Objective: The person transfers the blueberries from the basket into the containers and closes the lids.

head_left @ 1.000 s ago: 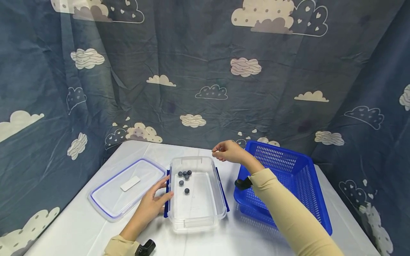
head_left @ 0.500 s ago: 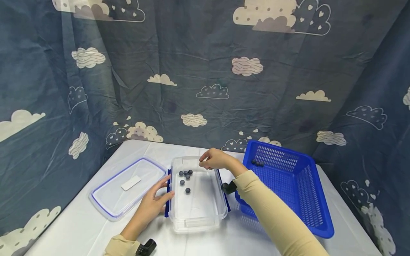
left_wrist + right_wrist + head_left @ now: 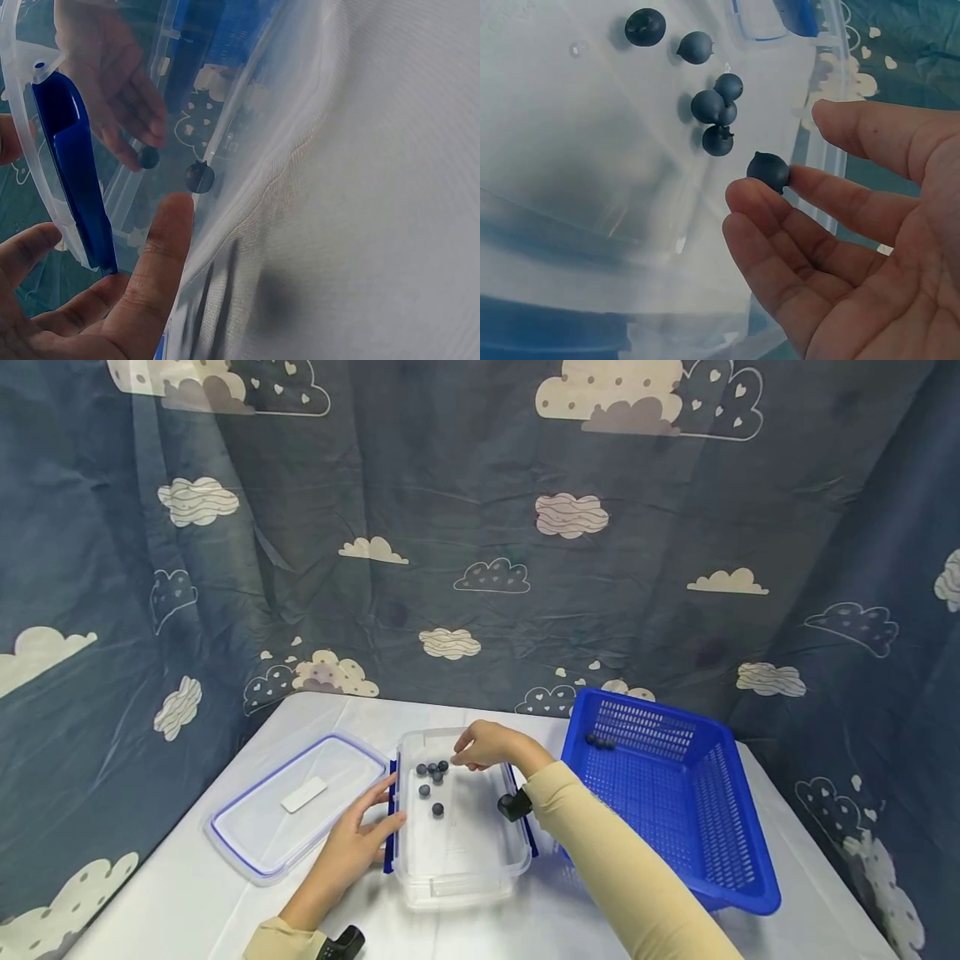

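Note:
My right hand is over the far part of a clear plastic food container. In the right wrist view, its index and middle fingertips hold a blueberry between them, while the thumb stands apart. Several more blueberries lie on the container floor, some touching in a small cluster. My left hand rests against the container's left side, its fingers spread and fairly straight. Beside those fingers hangs a blue side latch. Through the clear wall, the right hand's fingertips and the berry also show.
Left of the container lies its clear lid, rimmed in blue, with a white label. A blue perforated basket stands at the right, with a few dark berries in its far left corner. Cloud-printed cloth hangs behind the white table.
My right hand has moved left and nearer, from between basket and container to over the container, uncovering the berries in the basket. My left hand has stayed at the container's side.

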Motion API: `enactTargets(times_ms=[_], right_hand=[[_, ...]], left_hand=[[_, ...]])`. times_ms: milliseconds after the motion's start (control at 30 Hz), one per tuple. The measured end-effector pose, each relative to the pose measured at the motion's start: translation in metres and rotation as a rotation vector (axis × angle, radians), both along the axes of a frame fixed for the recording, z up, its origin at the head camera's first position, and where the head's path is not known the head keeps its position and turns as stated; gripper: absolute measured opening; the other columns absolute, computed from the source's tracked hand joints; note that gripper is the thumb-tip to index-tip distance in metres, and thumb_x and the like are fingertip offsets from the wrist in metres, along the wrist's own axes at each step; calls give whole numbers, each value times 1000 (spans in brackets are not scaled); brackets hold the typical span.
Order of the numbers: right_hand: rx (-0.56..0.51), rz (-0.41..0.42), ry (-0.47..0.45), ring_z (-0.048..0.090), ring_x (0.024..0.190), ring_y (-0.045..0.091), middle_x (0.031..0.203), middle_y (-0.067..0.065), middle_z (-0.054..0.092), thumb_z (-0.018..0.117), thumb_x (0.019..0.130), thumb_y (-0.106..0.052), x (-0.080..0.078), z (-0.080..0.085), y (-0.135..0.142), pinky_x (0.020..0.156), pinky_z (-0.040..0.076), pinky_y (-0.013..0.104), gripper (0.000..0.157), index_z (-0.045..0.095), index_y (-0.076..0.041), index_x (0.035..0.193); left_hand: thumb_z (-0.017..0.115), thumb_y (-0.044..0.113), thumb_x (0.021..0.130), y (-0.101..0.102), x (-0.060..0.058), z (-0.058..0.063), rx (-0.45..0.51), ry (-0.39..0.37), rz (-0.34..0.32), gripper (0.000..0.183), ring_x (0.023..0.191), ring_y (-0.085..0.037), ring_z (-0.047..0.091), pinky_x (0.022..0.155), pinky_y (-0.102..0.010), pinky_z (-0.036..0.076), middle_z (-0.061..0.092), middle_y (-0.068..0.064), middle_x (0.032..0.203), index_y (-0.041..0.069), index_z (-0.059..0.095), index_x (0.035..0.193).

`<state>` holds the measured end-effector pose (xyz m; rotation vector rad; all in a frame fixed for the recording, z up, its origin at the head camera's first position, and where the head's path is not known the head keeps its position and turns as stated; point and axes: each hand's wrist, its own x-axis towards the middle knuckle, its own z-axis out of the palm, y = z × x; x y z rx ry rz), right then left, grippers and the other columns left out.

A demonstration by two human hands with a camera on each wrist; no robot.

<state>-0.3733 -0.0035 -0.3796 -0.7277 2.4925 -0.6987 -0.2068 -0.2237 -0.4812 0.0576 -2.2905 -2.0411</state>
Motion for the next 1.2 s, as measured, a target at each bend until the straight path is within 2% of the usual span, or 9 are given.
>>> enactTargets(times_ms=[367, 500, 600, 667, 833, 1033, 1200], right_hand=[[33, -45, 18, 60, 74, 8, 75, -1, 65, 70, 103, -21, 3, -1, -6, 78, 61, 22, 38, 71, 2, 133], [29, -59, 18, 69, 83, 16, 95, 11, 75, 70, 103, -20, 4, -1, -6, 83, 64, 27, 49, 61, 0, 147], [6, -76, 17, 73, 90, 22, 111, 15, 73, 71, 103, -19, 3, -1, -5, 83, 64, 28, 55, 54, -2, 154], [-14, -83, 18, 74, 93, 26, 109, 16, 73, 71, 104, -19, 2, -1, -5, 84, 64, 29, 56, 54, -2, 154], [-53, -84, 7, 75, 90, 24, 95, 13, 74, 72, 103, -20, 0, -2, -2, 85, 66, 28, 54, 55, -1, 151], [-68, -71, -9, 67, 80, 14, 100, 11, 73, 71, 105, -21, -2, -3, 0, 83, 64, 28, 52, 56, -2, 151], [-79, -63, -7, 71, 90, 23, 103, 14, 73, 69, 106, -21, -2, 0, 2, 83, 63, 29, 51, 55, -4, 151]], left_hand=[[75, 21, 102, 0, -1, 3, 10, 2, -18, 67, 116, -36, 74, 79, -43, 70, 44, -23, 161, 26, 47, 163], [75, 21, 102, 0, -1, 3, 9, -5, -23, 67, 116, -34, 74, 79, -43, 70, 44, -23, 162, 27, 47, 163], [75, 22, 102, -1, -3, 3, 3, -8, -23, 67, 115, -33, 74, 79, -43, 70, 44, -22, 162, 29, 48, 163], [75, 23, 102, -1, -4, 2, -3, -4, -22, 67, 115, -32, 74, 79, -42, 70, 45, -22, 161, 30, 48, 163], [75, 22, 102, -2, -5, 1, -2, 4, -23, 67, 111, -31, 75, 77, -42, 70, 46, -22, 160, 29, 48, 162], [75, 22, 102, -3, -5, -1, 1, -4, -22, 67, 112, -31, 75, 77, -40, 70, 45, -22, 160, 29, 48, 163], [75, 24, 102, -4, -5, -2, -2, -3, -17, 67, 114, -31, 74, 77, -39, 70, 45, -21, 161, 30, 48, 163]])
